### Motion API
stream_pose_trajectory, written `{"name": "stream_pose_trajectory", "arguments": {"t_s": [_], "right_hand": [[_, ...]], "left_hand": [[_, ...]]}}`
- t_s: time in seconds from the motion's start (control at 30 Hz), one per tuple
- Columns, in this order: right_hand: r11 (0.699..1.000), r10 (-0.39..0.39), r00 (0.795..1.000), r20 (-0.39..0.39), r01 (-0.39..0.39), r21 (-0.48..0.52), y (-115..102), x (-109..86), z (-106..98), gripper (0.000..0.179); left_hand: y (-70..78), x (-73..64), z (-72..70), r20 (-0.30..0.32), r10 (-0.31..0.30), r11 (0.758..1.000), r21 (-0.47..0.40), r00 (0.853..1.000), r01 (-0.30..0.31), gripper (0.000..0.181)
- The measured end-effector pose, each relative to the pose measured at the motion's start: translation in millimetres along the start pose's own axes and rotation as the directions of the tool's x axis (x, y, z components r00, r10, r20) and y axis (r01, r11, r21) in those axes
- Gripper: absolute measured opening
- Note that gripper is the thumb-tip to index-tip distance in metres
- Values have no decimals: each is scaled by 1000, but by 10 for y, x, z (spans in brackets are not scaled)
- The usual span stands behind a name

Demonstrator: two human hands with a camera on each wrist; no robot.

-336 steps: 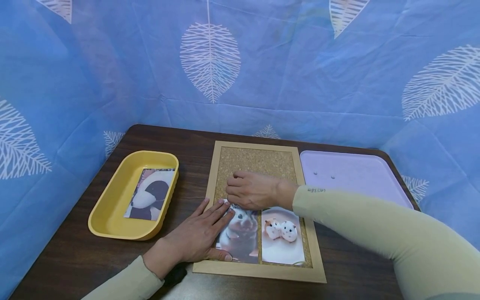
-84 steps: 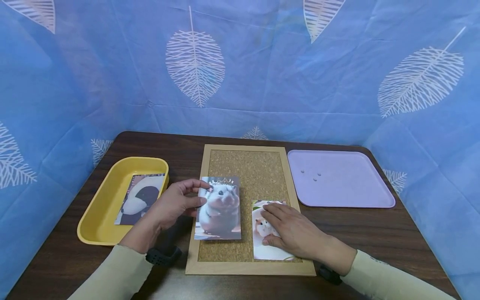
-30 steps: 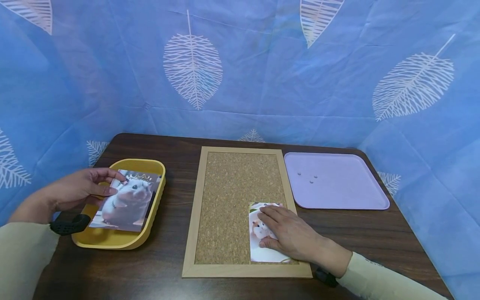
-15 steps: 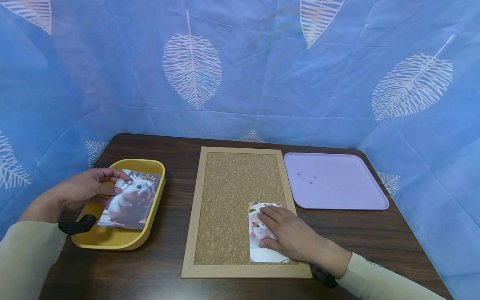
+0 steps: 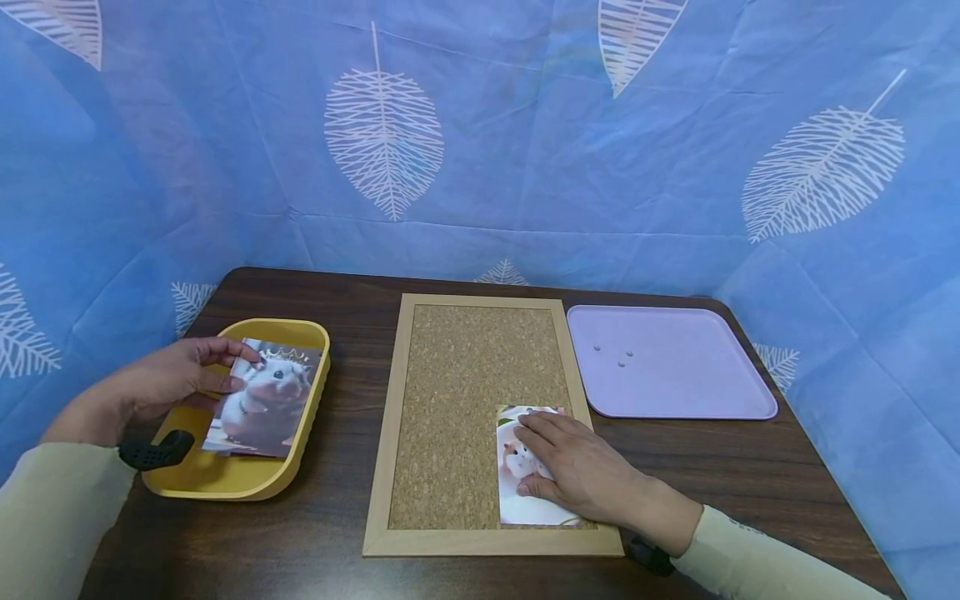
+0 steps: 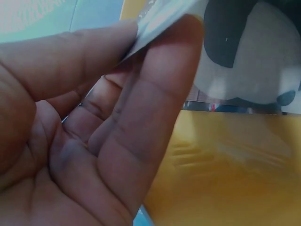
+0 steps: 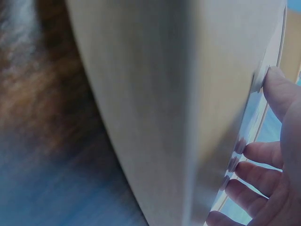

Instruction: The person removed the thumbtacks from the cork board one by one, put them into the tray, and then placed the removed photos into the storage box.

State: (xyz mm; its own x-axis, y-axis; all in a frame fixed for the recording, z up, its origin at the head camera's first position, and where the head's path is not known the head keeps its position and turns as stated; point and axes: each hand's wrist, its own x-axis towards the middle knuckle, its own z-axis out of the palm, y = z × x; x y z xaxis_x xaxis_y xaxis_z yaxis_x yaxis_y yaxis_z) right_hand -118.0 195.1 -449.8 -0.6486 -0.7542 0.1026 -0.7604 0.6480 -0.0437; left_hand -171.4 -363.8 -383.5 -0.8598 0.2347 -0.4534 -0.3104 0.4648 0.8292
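Observation:
My left hand pinches the left edge of a photo of a white furry animal in a crown. That photo is over the yellow tray, covering most of another photo there. The left wrist view shows the lower photo, black and white, lying in the tray, and the pinched edge raised between thumb and finger. My right hand rests with extended fingers on a photo of hamsters, at the lower right of the framed cork board. Its fingertips touch the photo; the palm hides its right side.
A lilac tray with a few small pins near its left side lies right of the board. All stand on a dark wooden table. A blue leaf-print cloth hangs behind.
The crowned-animal photo was taken off the board's lower left and carried left over the yellow tray. An additional pin lies on the lilac tray. My right hand has moved onto the hamster photo.

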Motion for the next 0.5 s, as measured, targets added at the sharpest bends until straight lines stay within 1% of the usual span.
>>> {"name": "stream_pose_trajectory", "arguments": {"t_s": [0.13,0.23,0.37,0.5], "right_hand": [[1000,1,1000,1,-1,0,0,-2,-2,72],[1000,-2,1000,-2,2,-1,-1,-5,-1,72],[1000,-9,1000,-4,9,-6,1,-7,3,71],[1000,-16,1000,-6,16,-12,6,-7,3,72]], "left_hand": [[-9,0,10,2,13,1000,19,1000,-13,51],[-14,-3,24,-1,15,997,73,1000,-15,54],[2,-6,46,-29,-15,985,174,999,20,57],[30,-11,69,-72,-41,967,249,997,58,56]]}}
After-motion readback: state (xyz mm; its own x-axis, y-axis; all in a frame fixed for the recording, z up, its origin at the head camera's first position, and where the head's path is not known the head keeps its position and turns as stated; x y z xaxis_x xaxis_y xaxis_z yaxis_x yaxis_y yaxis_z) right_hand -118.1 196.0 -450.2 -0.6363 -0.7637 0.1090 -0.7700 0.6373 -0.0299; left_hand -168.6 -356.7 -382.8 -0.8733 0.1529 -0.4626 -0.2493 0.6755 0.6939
